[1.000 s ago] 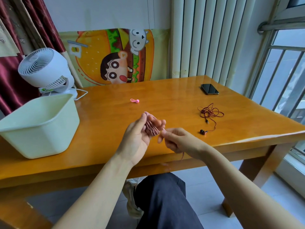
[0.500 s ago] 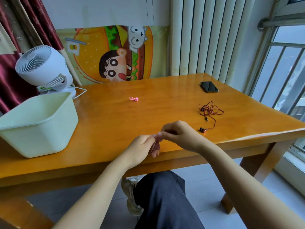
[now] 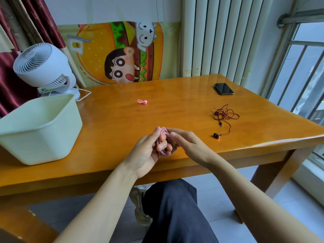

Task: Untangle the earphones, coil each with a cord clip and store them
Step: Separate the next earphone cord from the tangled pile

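A seated person's left hand gripped a pink earphone coil wound round its fingers, just above the near edge of the desk. The right hand pinched the loops from the other side, so both hands met on the bundle. The pink cord clip lay well apart, mid-desk. The likely risk was that freeing one hand to fetch the clip would let the springy loops slacken, slide off the fingers and spill over the desk edge. The red earphones lay loosely tangled to the right, not yet coiled, and a dropped pink cord landing among them could knot the two together. The pale bin stood at the left.
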A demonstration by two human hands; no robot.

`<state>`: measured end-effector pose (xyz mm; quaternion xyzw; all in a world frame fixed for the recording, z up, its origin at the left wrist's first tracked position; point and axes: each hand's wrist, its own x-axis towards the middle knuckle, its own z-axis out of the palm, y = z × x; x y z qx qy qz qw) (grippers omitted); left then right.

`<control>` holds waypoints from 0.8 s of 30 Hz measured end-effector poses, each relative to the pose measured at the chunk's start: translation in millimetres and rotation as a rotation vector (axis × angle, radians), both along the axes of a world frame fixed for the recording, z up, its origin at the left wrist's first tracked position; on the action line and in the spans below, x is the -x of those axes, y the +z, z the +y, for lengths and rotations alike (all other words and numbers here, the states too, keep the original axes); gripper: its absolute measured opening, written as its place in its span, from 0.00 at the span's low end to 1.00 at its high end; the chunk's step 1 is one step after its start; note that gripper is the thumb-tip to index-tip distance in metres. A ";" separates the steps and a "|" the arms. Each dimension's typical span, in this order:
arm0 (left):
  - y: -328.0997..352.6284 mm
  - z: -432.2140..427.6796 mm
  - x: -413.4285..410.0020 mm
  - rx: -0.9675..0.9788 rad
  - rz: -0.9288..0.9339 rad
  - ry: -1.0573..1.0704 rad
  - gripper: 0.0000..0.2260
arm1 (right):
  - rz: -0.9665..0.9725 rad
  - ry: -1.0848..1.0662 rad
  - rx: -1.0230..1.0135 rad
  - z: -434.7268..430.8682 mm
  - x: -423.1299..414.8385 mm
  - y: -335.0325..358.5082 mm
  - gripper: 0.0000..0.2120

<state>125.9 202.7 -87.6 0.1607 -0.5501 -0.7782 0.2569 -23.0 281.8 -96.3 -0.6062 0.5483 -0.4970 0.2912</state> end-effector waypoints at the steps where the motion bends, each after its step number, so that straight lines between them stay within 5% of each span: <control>1: 0.4 -1.5 -0.8 -0.011 -0.001 -0.014 0.15 | -0.011 0.039 -0.009 -0.9 -0.9 0.3 0.16; 5: 2.5 -6.4 -1.3 -0.040 -0.051 -0.007 0.16 | 0.060 0.063 -0.033 -10.2 5.4 -4.7 0.13; 10: -2.4 -16.1 12.0 -0.040 -0.172 0.245 0.17 | 0.353 -0.083 0.069 -30.7 8.5 -19.4 0.09; 15: -18.6 -35.5 19.6 0.367 -0.296 0.433 0.21 | 0.492 -0.173 0.101 -51.2 12.5 -28.4 0.10; 20: -11.1 -56.2 20.3 0.333 -0.244 0.305 0.22 | 0.440 -0.138 0.107 -74.9 20.8 -20.5 0.10; 24: -4.7 -78.8 20.7 0.263 -0.201 0.228 0.21 | 0.123 0.031 -0.103 -92.9 28.0 -7.3 0.11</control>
